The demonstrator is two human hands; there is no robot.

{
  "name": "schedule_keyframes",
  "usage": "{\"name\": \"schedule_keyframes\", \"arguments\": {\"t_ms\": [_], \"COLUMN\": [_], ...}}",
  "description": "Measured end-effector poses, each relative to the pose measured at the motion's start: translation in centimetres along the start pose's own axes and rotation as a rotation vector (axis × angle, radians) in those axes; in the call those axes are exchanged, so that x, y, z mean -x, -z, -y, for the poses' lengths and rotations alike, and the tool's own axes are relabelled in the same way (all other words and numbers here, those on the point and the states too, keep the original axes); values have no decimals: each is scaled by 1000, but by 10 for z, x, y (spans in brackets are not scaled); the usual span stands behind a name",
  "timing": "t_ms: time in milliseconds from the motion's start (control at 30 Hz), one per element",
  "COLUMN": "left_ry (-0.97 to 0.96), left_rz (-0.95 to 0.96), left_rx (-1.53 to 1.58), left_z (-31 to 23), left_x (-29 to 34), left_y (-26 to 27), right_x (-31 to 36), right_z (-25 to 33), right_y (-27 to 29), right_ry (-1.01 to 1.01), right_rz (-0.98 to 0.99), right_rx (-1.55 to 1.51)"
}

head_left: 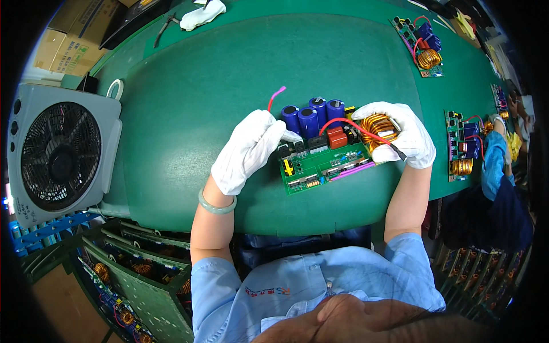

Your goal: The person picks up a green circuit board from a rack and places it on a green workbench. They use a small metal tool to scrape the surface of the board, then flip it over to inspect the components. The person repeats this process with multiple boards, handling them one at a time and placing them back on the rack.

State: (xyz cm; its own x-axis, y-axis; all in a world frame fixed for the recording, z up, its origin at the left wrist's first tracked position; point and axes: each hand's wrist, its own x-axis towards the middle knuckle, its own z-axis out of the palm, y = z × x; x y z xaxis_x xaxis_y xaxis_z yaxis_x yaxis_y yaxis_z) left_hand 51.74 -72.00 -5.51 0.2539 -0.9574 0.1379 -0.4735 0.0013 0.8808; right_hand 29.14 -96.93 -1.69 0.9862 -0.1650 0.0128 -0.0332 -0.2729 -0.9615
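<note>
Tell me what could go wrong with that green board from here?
The right hand grips the copper-wound coil at one end of the circuit board, so pressure there might strain the coil's mounting.

The red wire with the black end arches over the board and runs across the coil to the right glove, where it could snag.

The left hand's fingertips are close to the blue capacitors and might bump one.

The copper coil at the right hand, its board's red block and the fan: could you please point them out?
Copper coil (373, 124), head view: on its windings.
Red block (337, 138), head view: on its side.
Fan (61, 160), head view: on its front grille.
</note>
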Motion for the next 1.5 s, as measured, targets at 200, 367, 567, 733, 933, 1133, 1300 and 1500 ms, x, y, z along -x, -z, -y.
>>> {"name": "schedule_keyframes", "arguments": {"t_ms": [200, 367, 567, 733, 933, 1133, 1300, 1500], "left_ry": [16, -40, -302, -275, -181, -121, -60, -78], "left_rz": [-58, 7, -210, -79, -59, -70, -50, -77], "left_rx": [63, -110, -211, -407, -314, -311, -310, -239], "left_z": [12, -9, -38, -49, -37, -32, -32, -27], "left_x": [8, 2, -2, -1, -4, -4, -6, -5], "left_y": [-4, 3, 2, -10, -16, -16, -18, -13], "right_x": [0, 2, -1, -2, -3, -3, -2, -2], "right_z": [1, 2, 4, 7, 4, 4, 6, 8], "right_y": [-1, -2, -3, -3, 0, -3, -2, -3], "right_ry": [-5, -14, -85, -54, 30, 41, 43, 23], "right_rz": [2, -24, -28, -18, 1, -13, -5, -2], "right_rx": [-8, -6, -78, -21, 64, 99, 107, 63]}}
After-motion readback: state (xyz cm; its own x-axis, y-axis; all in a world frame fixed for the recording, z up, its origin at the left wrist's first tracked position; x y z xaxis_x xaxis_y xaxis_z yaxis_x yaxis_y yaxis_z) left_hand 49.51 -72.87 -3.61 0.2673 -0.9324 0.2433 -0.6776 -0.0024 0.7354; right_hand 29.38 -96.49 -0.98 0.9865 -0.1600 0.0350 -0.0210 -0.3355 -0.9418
